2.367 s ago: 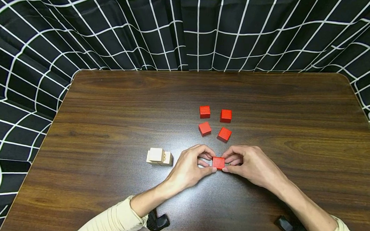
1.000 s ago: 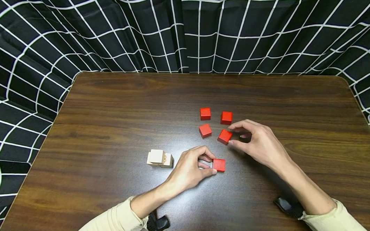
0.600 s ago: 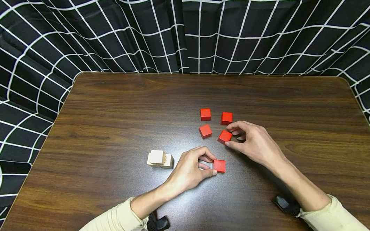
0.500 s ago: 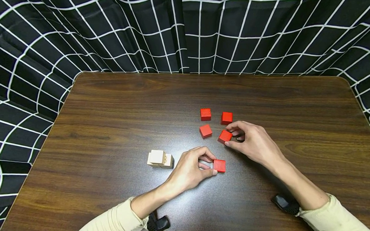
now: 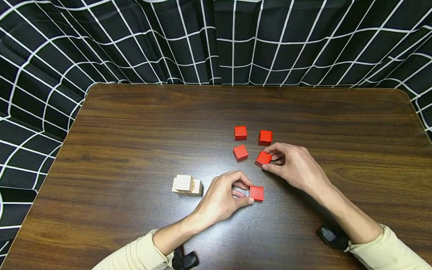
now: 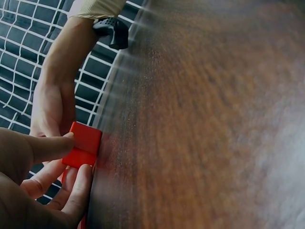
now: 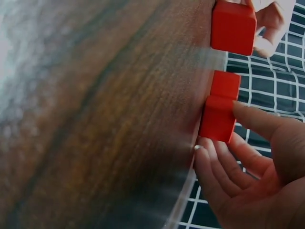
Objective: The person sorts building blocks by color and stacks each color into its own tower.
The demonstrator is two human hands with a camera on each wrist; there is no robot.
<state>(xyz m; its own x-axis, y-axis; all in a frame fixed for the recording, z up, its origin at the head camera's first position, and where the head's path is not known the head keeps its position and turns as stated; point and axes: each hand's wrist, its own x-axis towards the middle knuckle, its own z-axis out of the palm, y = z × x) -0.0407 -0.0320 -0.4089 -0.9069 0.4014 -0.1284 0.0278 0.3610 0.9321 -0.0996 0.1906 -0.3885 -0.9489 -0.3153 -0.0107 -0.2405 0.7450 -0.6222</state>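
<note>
Thumb and fingers of my left hand (image 5: pixel 222 192) pinch a red block (image 5: pixel 256 193) by its near and far sides on the table. Farther back, my right hand (image 5: pixel 296 165) has its thumb and index finger on opposite sides of another red block (image 5: pixel 263 158), which sits slightly turned. The right wrist view shows this block (image 7: pixel 218 120) between thumb and fingertips, with the left hand's block (image 7: pixel 232 28) beyond. Three more red blocks lie close by: one (image 5: pixel 240 153) to its left, one (image 5: pixel 265 137) just behind, and one (image 5: pixel 240 133) at the back left.
A small cluster of cream-coloured blocks (image 5: pixel 184 184), one stacked on top, stands left of my left hand. Black curtain (image 5: pixel 162 34) with white grid lines hangs behind the brown wooden table (image 5: pixel 135 126) and at its sides.
My right hand let go of the front red block, moved back to the turned red block and closed its fingers around it. My left hand stays on the front block.
</note>
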